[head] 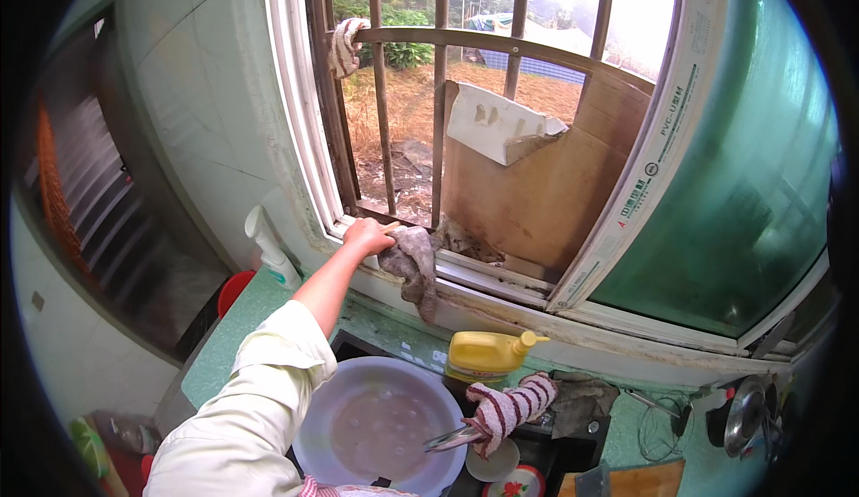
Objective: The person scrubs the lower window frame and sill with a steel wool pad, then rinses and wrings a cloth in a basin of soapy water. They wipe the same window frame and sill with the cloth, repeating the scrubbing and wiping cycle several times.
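Observation:
My left hand [368, 236] reaches to the lower left corner of the window frame, its fingers closed on a wet-looking grey rag [417, 262]. A light, thin piece, too small to identify, shows at the fingertips. The rag hangs over the white window track [480, 279]. Below my sleeved forearm, a large pale basin [379, 423] of cloudy water stands over the dark sink. A yellow plastic bottle with a spout [484, 355] lies behind the basin. Right of the basin, a striped towel [513, 406] is wrapped around the metal faucet [451, 438]. My right hand is out of view.
Metal bars [439, 114] cross the window opening, with cardboard [530, 188] against them and a striped cloth [345, 47] on them. A white bottle [273, 252] stands at left on the green counter [225, 343]. At right lie a dark rag [580, 403] and a wooden board [644, 480].

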`<state>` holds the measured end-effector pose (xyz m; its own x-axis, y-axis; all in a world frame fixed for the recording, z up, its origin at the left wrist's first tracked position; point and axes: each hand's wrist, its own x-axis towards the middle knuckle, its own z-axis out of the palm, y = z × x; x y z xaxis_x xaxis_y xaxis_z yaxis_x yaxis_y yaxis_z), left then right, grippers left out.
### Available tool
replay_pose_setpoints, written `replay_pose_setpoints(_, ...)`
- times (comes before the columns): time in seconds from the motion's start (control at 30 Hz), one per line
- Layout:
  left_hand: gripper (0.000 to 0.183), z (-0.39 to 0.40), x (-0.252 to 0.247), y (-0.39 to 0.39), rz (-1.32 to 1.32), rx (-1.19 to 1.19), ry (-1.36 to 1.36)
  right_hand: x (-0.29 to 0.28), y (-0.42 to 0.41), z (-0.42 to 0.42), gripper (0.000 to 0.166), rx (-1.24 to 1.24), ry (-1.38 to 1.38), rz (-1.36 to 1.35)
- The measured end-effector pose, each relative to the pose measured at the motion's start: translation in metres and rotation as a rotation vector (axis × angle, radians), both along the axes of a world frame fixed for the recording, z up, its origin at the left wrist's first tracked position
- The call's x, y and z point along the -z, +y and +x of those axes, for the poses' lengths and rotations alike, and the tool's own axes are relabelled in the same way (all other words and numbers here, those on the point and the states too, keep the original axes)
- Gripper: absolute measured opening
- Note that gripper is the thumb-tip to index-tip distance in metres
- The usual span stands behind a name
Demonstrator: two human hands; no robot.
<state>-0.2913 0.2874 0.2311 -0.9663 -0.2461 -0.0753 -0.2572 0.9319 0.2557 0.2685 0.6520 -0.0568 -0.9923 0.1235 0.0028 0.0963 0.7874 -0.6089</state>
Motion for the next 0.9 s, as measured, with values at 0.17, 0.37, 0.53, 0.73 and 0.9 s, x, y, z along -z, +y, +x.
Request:
replay_pose_setpoints(0.17,0.029,-0.005,0.003,0.01,0.177,0.049,0.0,-0.001,0.002,-0.002,0.019,0.009,0.013,-0.023)
replay_pose_setpoints(0.37,0.015,0.012,-0.054,-0.009,0.677,0.146,0.305,0.003,-0.009,-0.004,0.019,0.043,0.034,-0.087)
replay_pose_setpoints(0.53,0.009,0.029,-0.158,-0.008,0.797,0.221,0.478,0.003,-0.014,-0.002,0.02,0.056,0.05,-0.138)
replay_pose_setpoints(0.73,0.013,0.05,-0.159,0.092,0.596,0.659,0.521,0.004,-0.009,0.003,0.02,0.136,0.069,-0.167)
replay_pose_setpoints(0.9,0.025,0.059,-0.051,0.199,0.418,0.805,0.243,0.003,-0.004,0.017,0.021,0.174,0.068,-0.198)
